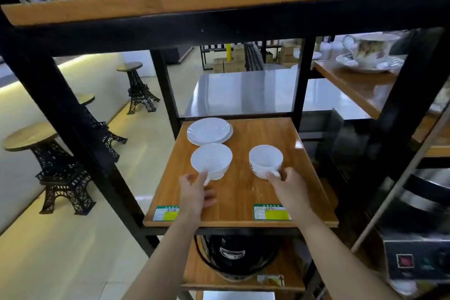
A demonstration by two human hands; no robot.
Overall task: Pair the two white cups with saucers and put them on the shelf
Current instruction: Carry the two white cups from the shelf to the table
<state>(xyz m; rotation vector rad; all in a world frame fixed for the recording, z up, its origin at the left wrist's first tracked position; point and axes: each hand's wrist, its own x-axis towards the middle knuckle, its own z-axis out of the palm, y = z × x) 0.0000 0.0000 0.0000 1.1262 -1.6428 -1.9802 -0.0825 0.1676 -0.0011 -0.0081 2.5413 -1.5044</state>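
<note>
- The scene is a shop or storeroom with a black-framed rack; its wooden shelf sits at about waist height and carries all the task's things, with another board above and a dark pot on the board below.
- The saucers, two stacked, lie at the shelf's far left corner.
- The left cup stands just in front of the saucers, nearly touching them. The right cup stands to the right of the stack and nearer the front, apart from both.
- The left hand pinches the left cup at its near side, where the handle seems to be; the remaining fingers hang loose over the shelf.
- The right hand closes on the right cup's handle with thumb and forefinger. Both cups appear to rest on the shelf.
- Risk: both grips look like light handle pinches, so a cup may swing or tip on lifting.
- Risk: the left cup is so close to the saucers that a sideways start would knock the stack, perhaps off the back edge.
- Risk: with both hands busy, neither can part the two saucers; a cup set on the stack would leave the second cup unpaired.
- Risk: glazed china set down off-centre on a saucer can slide or chip.
</note>
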